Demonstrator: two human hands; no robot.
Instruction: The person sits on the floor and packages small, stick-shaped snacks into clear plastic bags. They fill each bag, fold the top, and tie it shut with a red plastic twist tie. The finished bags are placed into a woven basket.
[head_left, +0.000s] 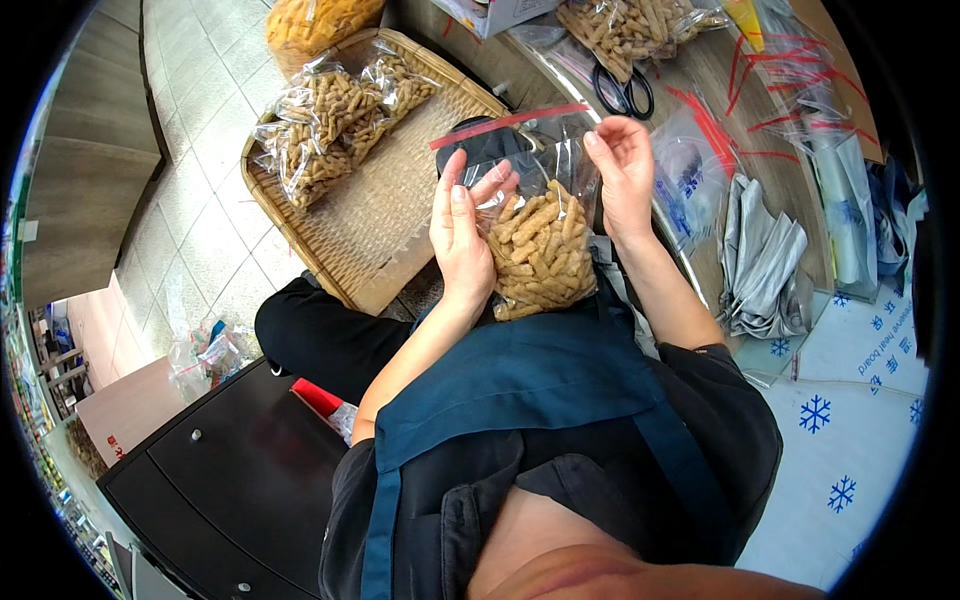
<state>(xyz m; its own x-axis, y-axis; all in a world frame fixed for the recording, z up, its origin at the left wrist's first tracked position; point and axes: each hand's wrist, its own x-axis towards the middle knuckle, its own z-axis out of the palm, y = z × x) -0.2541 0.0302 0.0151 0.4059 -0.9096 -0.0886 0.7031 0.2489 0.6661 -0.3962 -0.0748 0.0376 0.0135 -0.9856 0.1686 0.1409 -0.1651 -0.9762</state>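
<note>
A clear plastic bag of brown stick-shaped snacks (541, 259) stands on my lap, its filled part low and its upper film loose. Across its top runs a red strip (510, 126). My left hand (463, 244) holds the bag's left side, thumb in front, with some fingertips showing through the film. At the upper right edge of the bag is my right hand (624, 176), its thumb against the film and its fingers curled; the exact contact of those fingers is hard to see. Part of a dark object (480, 150) shows behind the clear film.
Left of the bag, a woven bamboo tray (405, 195) carries filled snack bags (322, 127); a bag of yellow pieces (319, 30) is behind it. Black-handled scissors (626, 94), loose red strips (750, 82), empty bags (686, 176) and grey folded material (761, 259) lie on the curved table at right.
</note>
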